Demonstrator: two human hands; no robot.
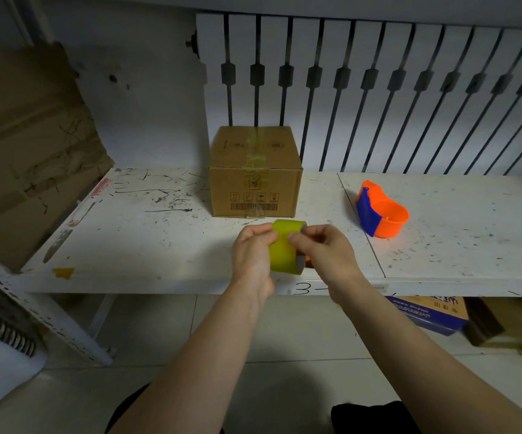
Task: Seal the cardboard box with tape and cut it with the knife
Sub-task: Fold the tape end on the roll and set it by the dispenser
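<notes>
A small closed cardboard box (255,173) stands on the white shelf (147,245), with old clear tape running over its top and down its front. In front of it I hold a yellow-green tape roll (284,249) upright above the shelf. My left hand (252,255) grips the roll's left side. My right hand (325,249) pinches at the roll's outer layer near the top with thumb and fingertips. A small orange object shows just behind the roll under my right hand. No knife can be made out.
An orange and blue tape dispenser (380,209) lies on the shelf to the right. A large flattened cardboard sheet (25,145) leans at the left. White slatted panels stand behind the box. A blue printed box (428,311) sits under the shelf at right.
</notes>
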